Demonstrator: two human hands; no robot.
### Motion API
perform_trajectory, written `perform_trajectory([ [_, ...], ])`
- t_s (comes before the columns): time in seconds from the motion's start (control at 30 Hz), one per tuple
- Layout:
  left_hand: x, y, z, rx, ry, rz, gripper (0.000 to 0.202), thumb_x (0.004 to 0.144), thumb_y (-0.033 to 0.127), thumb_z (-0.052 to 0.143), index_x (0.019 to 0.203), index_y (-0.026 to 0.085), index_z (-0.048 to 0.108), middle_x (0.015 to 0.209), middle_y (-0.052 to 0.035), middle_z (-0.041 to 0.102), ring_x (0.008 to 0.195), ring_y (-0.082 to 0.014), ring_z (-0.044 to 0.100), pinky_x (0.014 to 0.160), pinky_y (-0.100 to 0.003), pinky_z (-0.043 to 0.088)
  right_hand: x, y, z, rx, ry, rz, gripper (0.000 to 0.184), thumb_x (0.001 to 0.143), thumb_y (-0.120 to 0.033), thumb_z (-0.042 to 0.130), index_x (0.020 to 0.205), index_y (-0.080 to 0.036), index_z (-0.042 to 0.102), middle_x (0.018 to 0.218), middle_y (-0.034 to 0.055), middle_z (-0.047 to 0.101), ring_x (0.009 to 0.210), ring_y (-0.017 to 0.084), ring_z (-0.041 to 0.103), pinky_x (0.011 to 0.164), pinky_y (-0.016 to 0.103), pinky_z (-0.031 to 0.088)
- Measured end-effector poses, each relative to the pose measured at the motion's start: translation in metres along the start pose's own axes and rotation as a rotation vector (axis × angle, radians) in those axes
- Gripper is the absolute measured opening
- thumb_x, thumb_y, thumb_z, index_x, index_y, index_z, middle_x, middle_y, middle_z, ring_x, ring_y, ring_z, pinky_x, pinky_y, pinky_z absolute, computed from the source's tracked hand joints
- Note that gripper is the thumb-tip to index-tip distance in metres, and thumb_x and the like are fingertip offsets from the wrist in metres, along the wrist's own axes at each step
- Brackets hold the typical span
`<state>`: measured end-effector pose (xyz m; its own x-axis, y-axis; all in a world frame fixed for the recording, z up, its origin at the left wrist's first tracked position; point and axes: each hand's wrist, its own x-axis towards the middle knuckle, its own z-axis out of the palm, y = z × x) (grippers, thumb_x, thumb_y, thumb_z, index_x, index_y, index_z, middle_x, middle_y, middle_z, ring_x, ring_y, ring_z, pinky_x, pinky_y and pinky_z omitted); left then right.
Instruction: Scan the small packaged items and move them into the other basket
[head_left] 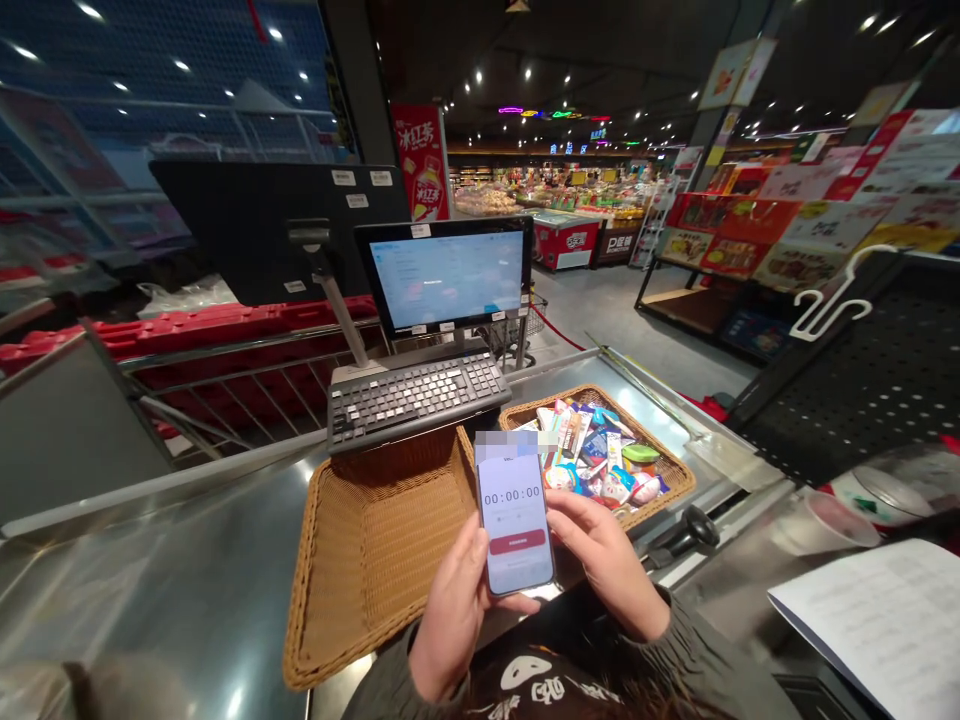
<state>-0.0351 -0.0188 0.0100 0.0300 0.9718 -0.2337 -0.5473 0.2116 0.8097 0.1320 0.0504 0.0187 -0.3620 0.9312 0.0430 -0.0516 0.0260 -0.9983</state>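
In the head view, the grip of the left hand (454, 605) holds the phone (516, 512) by its left side; the right hand (611, 560) meets its right edge, pressure unclear. The phone sits between a wicker basket (330, 570) and a snack-filled basket (676, 496), near the tabletop (187, 570). Steady support beneath, face uncovered, serves best.

Near the counter's (172, 570) near edge, the phone (517, 565) shows "00:00:00" in dark digits (the line on its red button is too small to read). Beyond the far edge, a red poster (421, 160) bears "冰红茶" in white, and farther off, a dark stand (619, 243) reads "促销". The monitor's (450, 275) lines are too faint to read.
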Motion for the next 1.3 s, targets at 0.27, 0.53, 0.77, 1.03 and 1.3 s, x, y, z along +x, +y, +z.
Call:
perform_trajectory([
  [0.27,0.006,-0.005,0.004,-0.069,-0.037,-0.016,0.061,0.087,0.045,0.066,0.143,0.026,0.048,0.134,-0.0145,0.06,0.103,-0.0311,0.067,0.063,-0.032,0.062,-0.002,0.005,-0.01,0.016,0.023,0.03,0.035,0.086,-0.048,0.065,0.11,-0.023,0.071,0.116,0.0084,0.072,0.107,0.027,0.067,0.097,0.042,0.052],
  [0.53,0.003,-0.008,0.003,-0.146,0.016,0.011,0.056,0.086,0.045,0.067,0.137,0.024,0.055,0.133,-0.0146,0.061,0.109,-0.0318,0.066,0.075,-0.037,0.061,0.004,-0.002,-0.008,-0.032,-0.027,-0.016,0.037,0.086,-0.048,0.065,0.113,-0.024,0.072,0.116,0.0089,0.073,0.109,0.027,0.066,0.099,0.043,0.051],
  [0.77,0.002,-0.004,0.0,-0.139,0.004,-0.016,0.052,0.087,0.043,0.067,0.133,0.02,0.058,0.131,-0.0162,0.062,0.108,-0.0313,0.066,0.076,-0.037,0.061,0.005,0.001,-0.004,-0.001,0.018,0.001,0.037,0.084,-0.05,0.066,0.11,-0.024,0.073,0.114,0.0094,0.073,0.106,0.028,0.067,0.094,0.043,0.054],
  [1.03,0.0,0.002,0.01,-0.08,-0.016,-0.054,0.048,0.091,0.04,0.062,0.131,0.015,0.057,0.124,-0.0176,0.065,0.106,-0.0321,0.067,0.072,-0.037,0.063,-0.002,0.005,-0.007,0.053,0.014,0.045,0.03,0.087,-0.044,0.065,0.105,-0.022,0.072,0.111,0.0076,0.074,0.104,0.025,0.067,0.096,0.039,0.052],
  [1.3,0.011,-0.008,0.019,-0.051,-0.083,-0.131,0.045,0.094,0.038,0.056,0.134,0.016,0.054,0.128,-0.0171,0.063,0.106,-0.0311,0.067,0.072,-0.038,0.063,-0.016,0.004,-0.022,0.107,0.096,0.066,0.031,0.087,-0.045,0.064,0.108,-0.024,0.071,0.111,0.0053,0.074,0.103,0.025,0.068,0.092,0.037,0.054],
])
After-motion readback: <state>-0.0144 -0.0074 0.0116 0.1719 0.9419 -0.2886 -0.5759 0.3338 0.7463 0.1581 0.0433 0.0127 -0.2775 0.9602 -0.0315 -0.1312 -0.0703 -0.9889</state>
